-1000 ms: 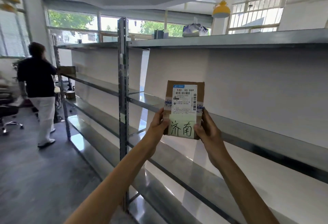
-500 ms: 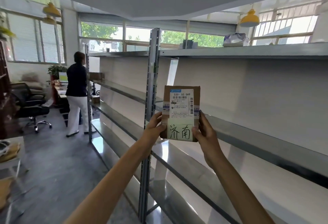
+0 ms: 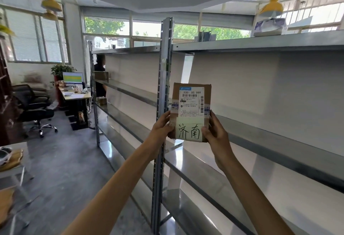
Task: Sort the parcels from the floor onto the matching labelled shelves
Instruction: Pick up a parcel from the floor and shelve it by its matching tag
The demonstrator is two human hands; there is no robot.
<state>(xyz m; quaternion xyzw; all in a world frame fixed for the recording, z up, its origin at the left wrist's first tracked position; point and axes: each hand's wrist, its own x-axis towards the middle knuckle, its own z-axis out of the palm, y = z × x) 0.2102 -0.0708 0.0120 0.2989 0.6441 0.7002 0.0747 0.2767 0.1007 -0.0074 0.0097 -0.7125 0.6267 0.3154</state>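
Observation:
I hold a small brown cardboard parcel (image 3: pixel 191 108) upright in front of me, its printed shipping label and a handwritten note facing me. My left hand (image 3: pixel 161 127) grips its lower left edge and my right hand (image 3: pixel 216 132) grips its lower right edge. Behind it runs a long metal shelf rack (image 3: pixel 270 134) with several bare steel levels and a white back panel. A grey upright post (image 3: pixel 163 78) of the rack stands just left of the parcel. No shelf label is readable from here.
Two brown boxes (image 3: pixel 101 75) sit on the far left bay of the rack, where a person in dark clothes (image 3: pixel 99 78) stands partly hidden. A desk with a monitor (image 3: pixel 74 89) and a black office chair (image 3: pixel 31 108) stand at left. Grey floor lies open beside the rack.
The view has swung left along the rack, bringing the desk and chair into sight. The person at the far end has moved behind the rack. My hands still hold the parcel the same way.

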